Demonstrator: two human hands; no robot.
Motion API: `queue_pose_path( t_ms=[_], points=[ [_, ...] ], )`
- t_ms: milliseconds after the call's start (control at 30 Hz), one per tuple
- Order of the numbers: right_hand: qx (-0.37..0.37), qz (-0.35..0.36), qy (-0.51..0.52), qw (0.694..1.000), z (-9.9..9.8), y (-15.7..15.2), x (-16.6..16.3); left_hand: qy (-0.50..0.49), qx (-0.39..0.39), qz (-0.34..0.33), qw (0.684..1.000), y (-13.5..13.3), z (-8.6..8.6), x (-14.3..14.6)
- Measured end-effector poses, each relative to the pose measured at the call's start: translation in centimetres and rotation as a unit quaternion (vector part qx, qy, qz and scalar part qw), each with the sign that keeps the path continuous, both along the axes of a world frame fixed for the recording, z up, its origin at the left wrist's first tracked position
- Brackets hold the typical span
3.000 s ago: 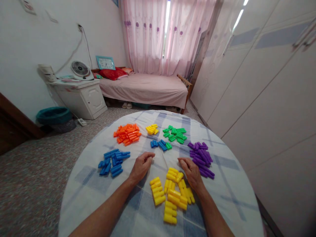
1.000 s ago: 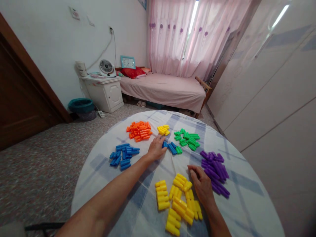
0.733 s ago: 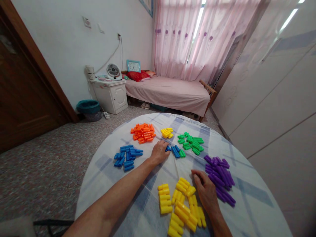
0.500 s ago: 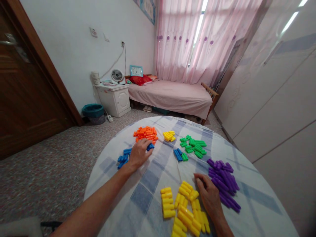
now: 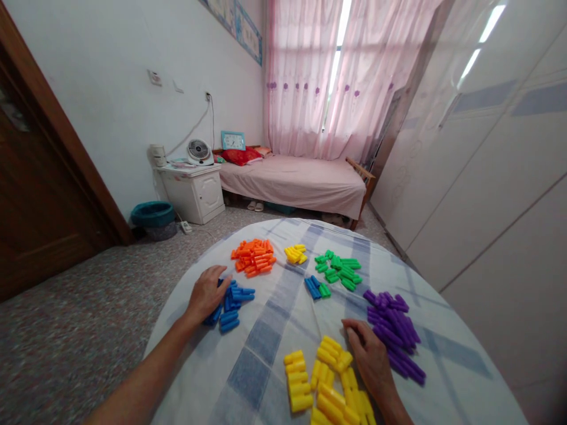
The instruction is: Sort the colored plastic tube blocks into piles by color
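A round table (image 5: 266,378) with a blue-checked cloth carries piles of small plastic pegs sorted by colour. My left hand (image 5: 206,293) lies on the blue pile (image 5: 233,301) at the left, fingers curled over the pegs; what it holds is hidden. My right hand (image 5: 370,357) rests palm down, fingers bent, on the right edge of the big yellow pile (image 5: 321,383) near me. Purple pegs (image 5: 394,324) lie just right of that hand. Farther off are orange pegs (image 5: 253,257), a small yellow pile (image 5: 296,254), green pegs (image 5: 340,265) and a few blue and green pegs (image 5: 315,288).
Past the table stand a bed with a pink cover (image 5: 296,180), a white bedside cabinet (image 5: 190,192) with a fan, and a teal basin (image 5: 153,213) on the floor. White wardrobe doors (image 5: 478,153) run along the right. A brown door (image 5: 31,195) is at the left.
My left hand went to the small blue group at the centre, took a blue peg and carried it left onto the blue pile. My right hand stayed by the yellow pile.
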State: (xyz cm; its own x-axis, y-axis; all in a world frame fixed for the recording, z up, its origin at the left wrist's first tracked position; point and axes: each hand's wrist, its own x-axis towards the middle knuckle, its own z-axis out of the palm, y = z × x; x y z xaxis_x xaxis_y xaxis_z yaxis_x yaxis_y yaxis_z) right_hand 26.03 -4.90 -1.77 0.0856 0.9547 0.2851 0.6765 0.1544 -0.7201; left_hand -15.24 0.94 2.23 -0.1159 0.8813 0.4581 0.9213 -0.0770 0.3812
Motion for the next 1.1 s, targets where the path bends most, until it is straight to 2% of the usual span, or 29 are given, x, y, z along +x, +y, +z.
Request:
queue_pose_path(
  t_ms=[100,167,233,333,433,567,667,767,900,1000,1100],
  points=[
    [0.001,0.0,0.004,1.0,0.0,-0.1,-0.1,0.009,0.043,-0.039,0.998,0.7,1.8,3.5],
    [-0.003,0.001,0.005,1.0,0.0,-0.1,-0.1,-0.015,0.04,-0.112,0.993,1.3,2.4,7.0],
    [-0.005,-0.001,0.006,1.0,0.1,-0.1,-0.1,-0.041,0.011,-0.191,0.981,2.0,2.5,10.8],
    [-0.006,-0.003,0.008,1.0,0.1,-0.1,-0.2,-0.027,-0.045,-0.28,0.959,3.4,2.0,16.2],
    [-0.003,0.003,0.009,1.0,0.3,-0.2,-0.3,0.013,-0.097,-0.311,0.945,4.7,1.3,19.8],
    [-0.002,0.007,0.01,1.0,0.4,-0.3,-0.4,0.045,-0.142,-0.311,0.939,5.5,0.7,21.5],
    [-0.005,0.005,0.012,1.0,0.4,-0.2,-0.4,0.042,-0.139,-0.302,0.942,5.1,0.6,21.1],
    [-0.01,0.006,0.008,1.0,0.3,-0.2,-0.4,0.014,-0.103,-0.299,0.949,4.0,0.9,19.6],
    [-0.009,0.005,0.001,1.0,0.2,-0.1,-0.3,-0.018,-0.014,-0.271,0.962,1.4,2.5,15.0],
    [-0.005,0.003,0.001,1.0,0.2,-0.1,-0.2,-0.012,0.036,-0.174,0.984,-0.9,3.6,9.6],
    [-0.011,-0.001,0.001,1.0,0.4,-0.1,-0.2,-0.001,0.064,-0.059,0.996,-2.9,3.2,4.2]
  ],
)
